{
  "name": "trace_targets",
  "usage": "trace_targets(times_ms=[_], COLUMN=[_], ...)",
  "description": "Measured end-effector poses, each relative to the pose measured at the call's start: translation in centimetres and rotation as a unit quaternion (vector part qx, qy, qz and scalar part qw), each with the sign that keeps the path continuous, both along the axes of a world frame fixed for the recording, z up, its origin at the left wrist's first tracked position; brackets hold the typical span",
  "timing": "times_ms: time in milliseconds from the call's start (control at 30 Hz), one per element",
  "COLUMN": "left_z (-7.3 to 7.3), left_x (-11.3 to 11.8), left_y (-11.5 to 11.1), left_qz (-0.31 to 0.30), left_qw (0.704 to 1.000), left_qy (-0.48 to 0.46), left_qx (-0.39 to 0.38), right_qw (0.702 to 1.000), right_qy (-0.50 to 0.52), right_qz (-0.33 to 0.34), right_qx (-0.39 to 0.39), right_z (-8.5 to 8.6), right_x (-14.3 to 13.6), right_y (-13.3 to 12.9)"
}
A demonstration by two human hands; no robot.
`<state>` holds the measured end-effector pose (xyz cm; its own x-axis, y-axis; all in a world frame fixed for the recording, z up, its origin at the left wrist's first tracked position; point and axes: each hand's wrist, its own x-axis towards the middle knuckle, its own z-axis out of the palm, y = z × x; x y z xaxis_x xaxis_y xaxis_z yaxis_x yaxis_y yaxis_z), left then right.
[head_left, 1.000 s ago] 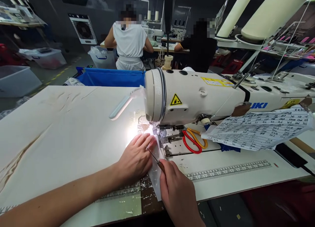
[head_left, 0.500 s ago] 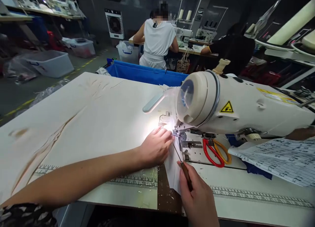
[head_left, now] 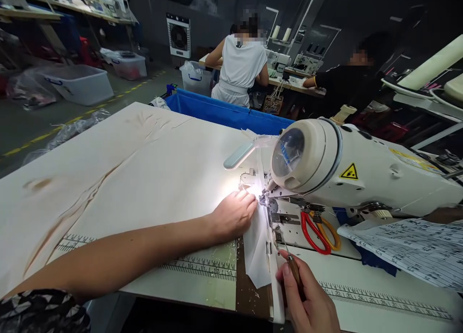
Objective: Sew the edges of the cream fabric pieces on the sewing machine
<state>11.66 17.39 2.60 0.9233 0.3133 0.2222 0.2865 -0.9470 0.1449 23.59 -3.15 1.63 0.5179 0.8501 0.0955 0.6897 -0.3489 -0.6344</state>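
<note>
My left hand (head_left: 235,215) lies beside the lit presser foot (head_left: 263,198) of a sewing machine (head_left: 325,154). Its fingers are bent and pressed together on a piece of white fabric (head_left: 257,260), which hangs down toward the table's front edge. My right hand (head_left: 307,294) grips the brown wooden handle of an awl (head_left: 294,273). The awl's thin metal shaft points up and away, over the machine bed near a small metal fitting, to the right of the fabric. Exactly where its tip ends is hard to make out.
Red- and orange-handled scissors (head_left: 316,234) lie on the machine bed. Printed paper sheets (head_left: 405,244) rest on dark blue cloth at right. Ruler tape (head_left: 202,268) runs along the table (head_left: 173,164). Behind stands a blue fabric bin (head_left: 231,111); beyond it, two people sit at machines.
My right hand has drawn the awl back and to the right, away from the fabric by the presser foot. My left hand stays beside the foot. The whole view has shifted slightly.
</note>
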Motion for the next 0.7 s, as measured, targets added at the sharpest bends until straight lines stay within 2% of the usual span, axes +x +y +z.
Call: trace_targets(times_ms=[67, 200, 300, 400, 467, 567, 633, 700], left_z=[0.0, -0.4, -0.5, 0.2, 1.3, 2.8, 2.8, 1.8], left_x=[0.3, 1.1, 1.2, 0.0, -2.0, -6.4, -10.1, -13.6], left_y=[0.5, 2.0, 3.1, 4.4, 5.4, 5.9, 4.6, 1.8], left_qz=[0.018, 0.049, 0.07, 0.098, 0.1, 0.069, 0.054, 0.041], left_qw=[1.0, 0.999, 0.997, 0.994, 0.993, 0.996, 0.997, 0.998], left_qy=[-0.008, -0.018, -0.034, -0.056, -0.059, -0.042, -0.028, -0.02], left_qx=[-0.005, -0.007, -0.014, -0.015, -0.003, 0.031, 0.045, 0.042], right_qw=[1.0, 0.993, 0.983, 0.953, 0.933, 0.921, 0.921, 0.922], right_qy=[-0.017, -0.09, -0.173, -0.301, -0.358, -0.387, -0.387, -0.383], right_qz=[-0.015, -0.079, -0.047, 0.005, 0.022, 0.041, 0.049, 0.053], right_qx=[-0.017, 0.005, 0.026, 0.028, 0.01, 0.001, 0.001, -0.004], right_z=[-0.1, -0.4, -0.5, -0.5, -0.6, -0.5, -0.4, -0.1], right_x=[1.2, 2.5, 2.6, 2.8, 3.2, 3.6, 3.5, 3.3], right_y=[-0.2, 0.6, 2.2, 3.7, 4.4, 4.9, 4.9, 4.8])
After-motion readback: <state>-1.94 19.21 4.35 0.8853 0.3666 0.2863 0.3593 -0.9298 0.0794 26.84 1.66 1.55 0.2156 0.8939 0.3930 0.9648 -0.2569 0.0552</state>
